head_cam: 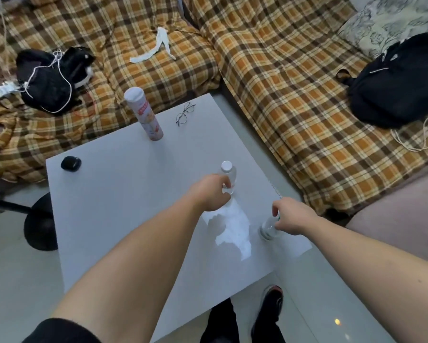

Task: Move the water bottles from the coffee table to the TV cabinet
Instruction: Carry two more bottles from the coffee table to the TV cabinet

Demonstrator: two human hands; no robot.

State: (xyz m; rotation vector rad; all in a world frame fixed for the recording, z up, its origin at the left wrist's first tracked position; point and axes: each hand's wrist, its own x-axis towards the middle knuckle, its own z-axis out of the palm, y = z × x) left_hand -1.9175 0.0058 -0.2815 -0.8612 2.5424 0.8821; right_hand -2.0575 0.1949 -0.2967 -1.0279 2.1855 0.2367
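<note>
Two clear water bottles stand on the white coffee table (104,219). The one with a white cap (227,173) is near the table's middle right, and my left hand (211,193) is wrapped around its body. The second bottle (270,227) stands by the table's right edge. My right hand (293,216) grips its upper part and hides its cap. Both bottles rest upright on the table. The TV cabinet is not in view.
A tall pink-and-white canister (146,115), a pair of glasses (184,113) and a small black case (70,163) also sit on the table. A plaid-covered sofa (294,95) wraps around the far and right sides, with black bags (401,82) on it. A black stool (40,221) stands at left.
</note>
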